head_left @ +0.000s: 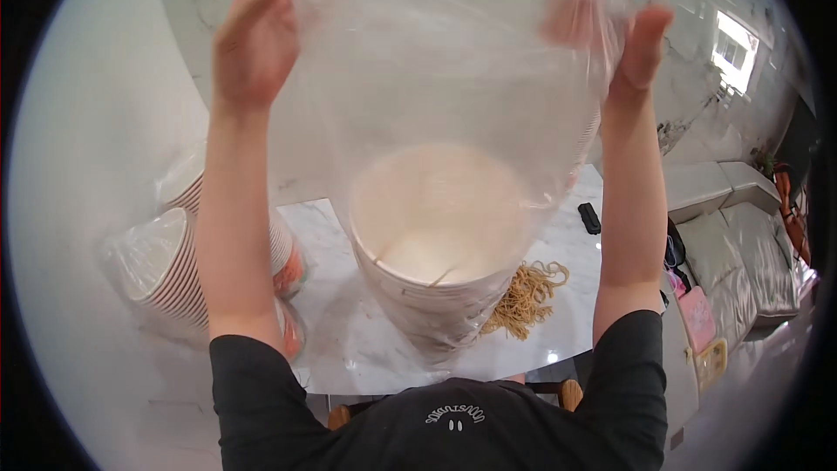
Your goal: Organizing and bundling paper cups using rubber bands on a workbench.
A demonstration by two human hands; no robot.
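A large clear plastic bag (453,78) rises in front of me, wide at the top. A stack of white paper tubs (392,283) stands upright in its lower part on the marble-patterned table (349,349). My left hand (257,48) grips the bag's upper left side, its fingertips partly cut off by the top of the view. My right hand (641,48) grips the upper right side, with its thumb outside and its fingers blurred through the plastic. A tangled heap of thin tan bands (527,296) lies right of the tubs.
Bagged stacks of paper tubs (161,262) lie at the left, by my forearm. A small black object (589,218) rests on the table's right side. Further right stand a grey sofa (737,244), a pink item (696,318) and a yellow tray-like thing (711,362).
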